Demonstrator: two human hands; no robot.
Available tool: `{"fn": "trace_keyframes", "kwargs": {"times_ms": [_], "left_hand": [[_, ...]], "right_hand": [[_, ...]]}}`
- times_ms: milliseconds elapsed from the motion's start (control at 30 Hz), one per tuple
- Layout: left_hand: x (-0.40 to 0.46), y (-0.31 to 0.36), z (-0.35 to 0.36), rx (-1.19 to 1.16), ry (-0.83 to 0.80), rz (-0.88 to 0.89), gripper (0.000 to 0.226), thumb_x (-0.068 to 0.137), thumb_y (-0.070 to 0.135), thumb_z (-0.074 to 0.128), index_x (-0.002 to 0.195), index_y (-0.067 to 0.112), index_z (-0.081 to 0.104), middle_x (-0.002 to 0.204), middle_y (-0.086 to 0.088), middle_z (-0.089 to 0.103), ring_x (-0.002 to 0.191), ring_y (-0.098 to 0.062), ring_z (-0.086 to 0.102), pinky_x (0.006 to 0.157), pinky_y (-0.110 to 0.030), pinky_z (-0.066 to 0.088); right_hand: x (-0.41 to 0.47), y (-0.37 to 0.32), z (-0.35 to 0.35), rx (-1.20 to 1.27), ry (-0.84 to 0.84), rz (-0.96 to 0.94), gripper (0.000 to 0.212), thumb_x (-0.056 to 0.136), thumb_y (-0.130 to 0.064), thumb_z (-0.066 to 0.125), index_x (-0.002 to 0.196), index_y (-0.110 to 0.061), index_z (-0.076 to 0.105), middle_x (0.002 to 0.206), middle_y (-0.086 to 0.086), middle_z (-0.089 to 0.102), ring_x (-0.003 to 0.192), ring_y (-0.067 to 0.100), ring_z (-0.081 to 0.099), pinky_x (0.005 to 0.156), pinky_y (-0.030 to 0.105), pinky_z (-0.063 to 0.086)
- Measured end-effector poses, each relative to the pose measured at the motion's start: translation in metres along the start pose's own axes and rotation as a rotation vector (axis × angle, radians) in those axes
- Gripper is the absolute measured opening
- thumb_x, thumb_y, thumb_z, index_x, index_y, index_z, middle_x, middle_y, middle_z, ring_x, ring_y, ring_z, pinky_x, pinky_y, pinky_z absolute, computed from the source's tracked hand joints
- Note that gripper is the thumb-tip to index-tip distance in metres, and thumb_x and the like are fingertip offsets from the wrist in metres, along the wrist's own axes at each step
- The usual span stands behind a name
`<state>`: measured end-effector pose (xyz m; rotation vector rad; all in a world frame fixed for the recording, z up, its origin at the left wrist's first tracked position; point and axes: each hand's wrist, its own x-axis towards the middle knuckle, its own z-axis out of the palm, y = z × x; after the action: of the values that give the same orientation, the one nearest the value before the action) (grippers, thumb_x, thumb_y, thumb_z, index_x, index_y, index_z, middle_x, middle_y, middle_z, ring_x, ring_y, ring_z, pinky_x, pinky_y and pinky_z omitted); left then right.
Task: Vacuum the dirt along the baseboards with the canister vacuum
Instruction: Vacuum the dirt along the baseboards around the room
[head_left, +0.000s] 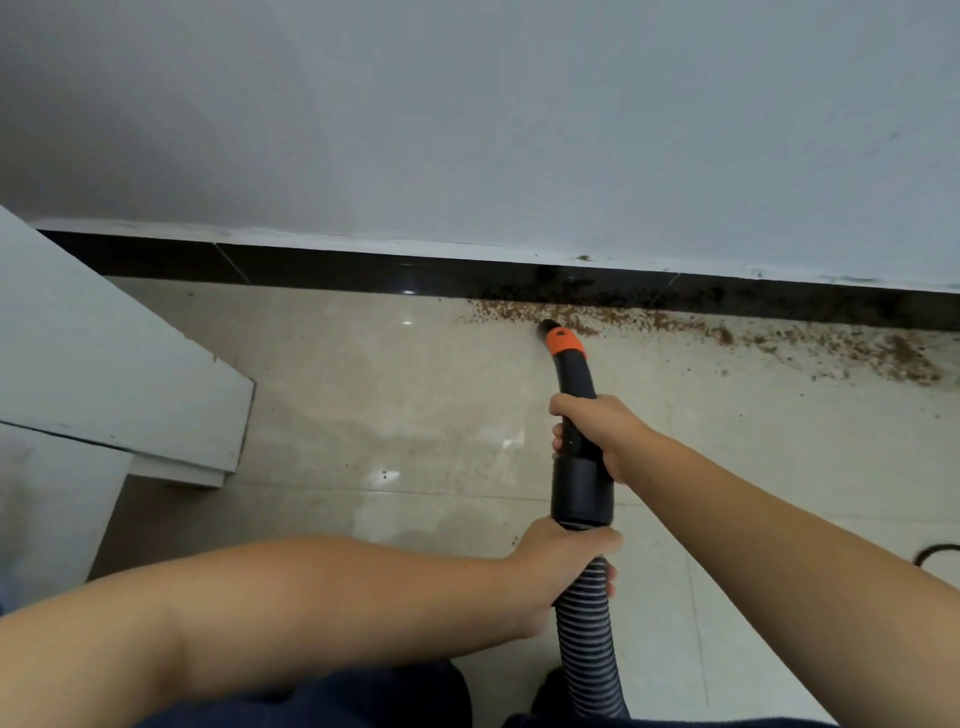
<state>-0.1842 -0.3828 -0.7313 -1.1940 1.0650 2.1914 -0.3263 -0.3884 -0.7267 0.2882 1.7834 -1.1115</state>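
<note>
Brown dirt (675, 325) strewn along the black baseboard (363, 273): nozzle (551, 332) at its left end, right hand (597, 434) gripping the handle (574, 379), left hand (563, 564) clasping the ribbed hose (589, 649) (best swept rightward, slowly, tip hugging the baseboard).

A glossy beige tiled floor (395, 395) is seen, bounded at the far side by a black baseboard (363, 273). Brown dirt (727, 332) is strewn on the tiles against the baseboard's right half. A white cabinet (104, 374) is stood near the baseboard's left end.
</note>
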Motion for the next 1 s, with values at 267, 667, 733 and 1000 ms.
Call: {"fn": "trace_keyframes", "kwargs": {"times_ms": [267, 667, 733, 1000], "left_hand": [[0.009, 0.006, 0.023, 0.049, -0.040, -0.002, 0.011, 0.083, 0.016, 0.069, 0.086, 0.011, 0.060, 0.058, -0.001, 0.064, 0.048, -0.013, 0.061, 0.050, -0.019, 0.052], [-0.002, 0.000, -0.004, -0.076, 0.106, 0.018, 0.014, 0.084, 0.016, 0.069, 0.087, 0.006, 0.059, 0.057, -0.003, 0.063, 0.047, -0.015, 0.061, 0.051, -0.023, 0.052], [-0.005, -0.001, -0.009, -0.096, 0.117, 0.017, 0.014, 0.084, 0.015, 0.069, 0.089, 0.006, 0.059, 0.058, -0.004, 0.063, 0.048, -0.015, 0.061, 0.051, -0.023, 0.052], [0.001, 0.006, -0.001, 0.000, 0.036, 0.016, 0.013, 0.083, 0.017, 0.069, 0.088, 0.011, 0.059, 0.061, -0.003, 0.064, 0.051, -0.015, 0.061, 0.054, -0.023, 0.052]], "right_hand": [[0.002, 0.005, -0.038, 0.112, 0.098, 0.013, 0.017, 0.082, -0.008, 0.064, 0.096, -0.004, 0.054, 0.060, 0.008, 0.057, 0.045, 0.018, 0.054, 0.052, 0.028, 0.052], [0.000, -0.004, 0.021, -0.078, -0.098, -0.031, 0.016, 0.083, -0.007, 0.061, 0.094, -0.005, 0.050, 0.062, 0.009, 0.055, 0.046, 0.020, 0.053, 0.050, 0.028, 0.050], [0.000, -0.004, 0.030, -0.105, -0.120, -0.035, 0.017, 0.083, -0.008, 0.061, 0.095, -0.005, 0.050, 0.063, 0.009, 0.056, 0.048, 0.020, 0.054, 0.052, 0.029, 0.050], [0.003, -0.002, 0.000, 0.021, 0.003, -0.019, 0.016, 0.084, -0.009, 0.062, 0.096, -0.005, 0.052, 0.063, 0.008, 0.057, 0.048, 0.019, 0.055, 0.053, 0.028, 0.052]]}}
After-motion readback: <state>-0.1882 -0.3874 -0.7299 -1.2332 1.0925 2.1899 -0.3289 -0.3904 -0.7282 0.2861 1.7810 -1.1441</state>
